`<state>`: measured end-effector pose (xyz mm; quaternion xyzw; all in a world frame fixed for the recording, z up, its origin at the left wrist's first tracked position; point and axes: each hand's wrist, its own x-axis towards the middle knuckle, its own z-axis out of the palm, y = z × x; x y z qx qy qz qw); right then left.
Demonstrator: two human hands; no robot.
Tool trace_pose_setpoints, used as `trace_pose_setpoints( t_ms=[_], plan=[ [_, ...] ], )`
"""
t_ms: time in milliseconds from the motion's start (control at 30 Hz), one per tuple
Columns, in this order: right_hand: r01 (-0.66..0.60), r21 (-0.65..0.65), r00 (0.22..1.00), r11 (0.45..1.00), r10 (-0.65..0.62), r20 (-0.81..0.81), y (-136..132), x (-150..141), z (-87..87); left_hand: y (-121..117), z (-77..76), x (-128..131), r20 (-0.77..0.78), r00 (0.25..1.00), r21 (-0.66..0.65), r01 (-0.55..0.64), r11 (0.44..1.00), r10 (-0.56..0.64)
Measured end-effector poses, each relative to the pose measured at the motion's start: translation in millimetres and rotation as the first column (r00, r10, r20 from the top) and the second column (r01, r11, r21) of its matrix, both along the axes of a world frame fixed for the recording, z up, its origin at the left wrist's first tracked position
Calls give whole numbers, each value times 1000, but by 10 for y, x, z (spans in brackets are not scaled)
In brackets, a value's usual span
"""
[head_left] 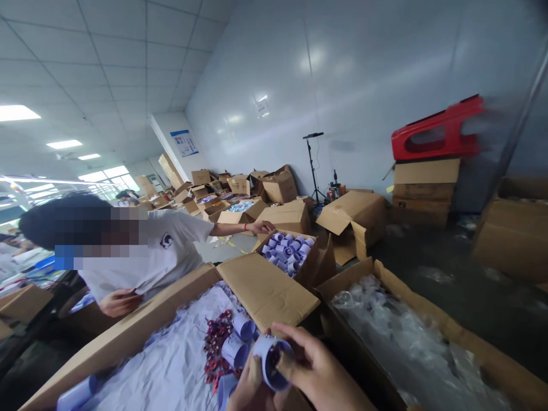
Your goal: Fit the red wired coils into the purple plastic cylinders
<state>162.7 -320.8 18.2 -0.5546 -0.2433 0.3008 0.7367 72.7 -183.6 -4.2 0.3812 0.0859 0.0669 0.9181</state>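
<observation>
Close in front of me, a short lavender plastic cup [264, 355] is held between my two hands, its dark opening turned to the right. My left hand [250, 385] grips it from below, with the thumb at the rim. The fingers of my right hand [310, 359] close on its right side, thumb reaching into the opening; whether a small part is pinched there I cannot make out. Just left lie more lavender cups [234, 349] beside a pile of small dark-red wired parts [217, 341]. These rest on crumpled white sheeting [171, 357] in a large cardboard box [115, 337].
A co-worker in a white shirt [171, 240] sits at the left, one arm stretched to a box of lavender cups [285, 251]. Clear plastic bags [398, 325] fill a box at the right. A red plastic stool [436, 134] lies on stacked cartons [426, 185]. A flap [268, 288] juts out.
</observation>
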Motion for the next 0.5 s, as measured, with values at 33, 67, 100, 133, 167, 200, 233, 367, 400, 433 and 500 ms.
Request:
trace_pose_setpoints(
  t_ms=[33,67,100,133,167,200,233,367,400,433,500],
  plan=[
    [-8,11,999,1000,8,-33,-61,23,31,-42,66,15,19,1000,-21,10,1000,-10],
    [-3,31,998,1000,5,-55,-125,40,54,-84,143,21,44,999,-45,25,999,-23],
    [12,50,998,999,-8,-68,-192,51,67,-125,225,21,70,997,-70,45,997,-40],
    [41,64,996,997,-36,-76,-259,58,71,-166,305,15,95,994,-96,70,993,-61],
    [68,70,995,995,-62,-82,-325,60,67,-204,378,5,116,990,-122,99,988,-85],
    [93,69,992,993,-87,-87,-389,59,57,-240,440,-7,130,985,-144,128,981,-109],
    [112,64,990,992,-105,-94,-449,55,44,-273,488,-20,139,981,-163,158,974,-136],
    [181,41,979,983,-176,-102,-614,31,-14,-363,572,-71,177,958,-164,256,953,-227],
    [205,38,975,978,-201,-93,-636,31,-25,-377,580,-80,192,950,-155,277,948,-246],
    [226,36,972,973,-223,-78,-652,34,-35,-392,589,-86,205,943,-148,295,944,-263],
    [260,52,965,964,-259,-28,-670,45,-49,-422,614,-93,211,934,-135,319,938,-287]
  ],
)
